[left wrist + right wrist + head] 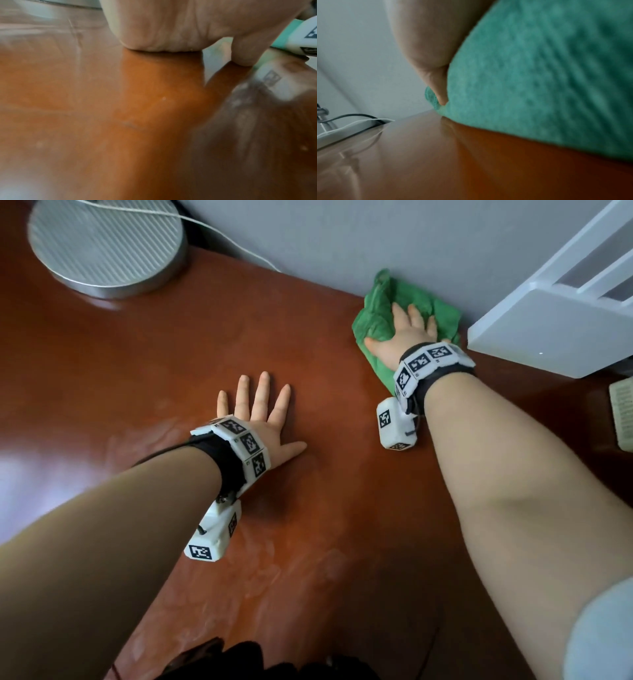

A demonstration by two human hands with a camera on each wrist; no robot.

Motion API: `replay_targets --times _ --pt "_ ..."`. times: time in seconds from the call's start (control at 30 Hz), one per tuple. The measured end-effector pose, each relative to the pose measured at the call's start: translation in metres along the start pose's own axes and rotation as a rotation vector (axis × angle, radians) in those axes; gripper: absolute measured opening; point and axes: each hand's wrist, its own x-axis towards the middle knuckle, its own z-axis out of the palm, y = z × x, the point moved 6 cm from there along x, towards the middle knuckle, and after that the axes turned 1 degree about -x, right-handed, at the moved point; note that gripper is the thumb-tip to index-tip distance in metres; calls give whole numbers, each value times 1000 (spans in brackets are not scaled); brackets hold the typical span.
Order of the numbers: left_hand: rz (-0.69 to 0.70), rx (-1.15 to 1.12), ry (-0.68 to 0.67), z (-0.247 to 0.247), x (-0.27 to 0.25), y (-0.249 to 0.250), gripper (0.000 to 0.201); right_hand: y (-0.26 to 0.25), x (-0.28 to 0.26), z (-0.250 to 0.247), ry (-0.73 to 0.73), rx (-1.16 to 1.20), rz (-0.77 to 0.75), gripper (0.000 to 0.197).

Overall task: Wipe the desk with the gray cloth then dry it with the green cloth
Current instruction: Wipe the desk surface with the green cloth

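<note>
Right hand (407, 332) flat, pressing green cloth (378, 316) beneath; left hand (263, 419) splayed on desk (171, 354).

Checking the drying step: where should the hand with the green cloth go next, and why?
Probably pull the green cloth toward the body. The right hand presses it flat at the wall, and streaks still show on the near desk.
</note>
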Motion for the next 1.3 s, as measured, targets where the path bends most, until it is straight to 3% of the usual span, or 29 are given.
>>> replay_targets --times 0.07,0.23,0.3,0.43,0.5,0.57,0.7,0.77,0.83,0.97,1.03,1.2,1.3 --pt "-3 0 1 0 1 0 89 -12 -3 1 -8 -19 -48 78" --pt "-1 -13 2 -2 0 1 90 -48 -40 26 -63 -161 -418 75" --pt "-2 -11 1 -2 -2 1 90 -34 -31 21 -47 -141 -374 75" --pt "-15 5 -27 -1 -1 -1 89 26 13 -3 45 31 12 78" --pt "-17 16 -39 -2 1 0 89 34 19 -7 41 30 65 79" --pt "-12 11 -45 -2 0 0 89 19 12 -5 2 10 3 77" --pt "-10 -1 -8 -2 0 1 90 -46 -26 18 -83 -153 -381 77" --pt "-11 2 0 -3 0 1 90 -64 -31 24 -116 -181 -491 76" --pt "-15 0 -5 -2 0 1 90 -62 -16 17 -108 -147 -441 75" --pt "-21 7 -9 -1 2 0 90 -44 25 -1 -32 17 -188 75" --pt "-18 6 -17 -1 2 0 90 -47 17 -1 -51 -30 -225 74" --pt "-3 -2 -7 -2 1 0 90 -19 -57 28 -95 -217 -503 73" --pt "0 -2 -22 -2 -1 -1 89 26 -48 19 -136 -211 -359 73"
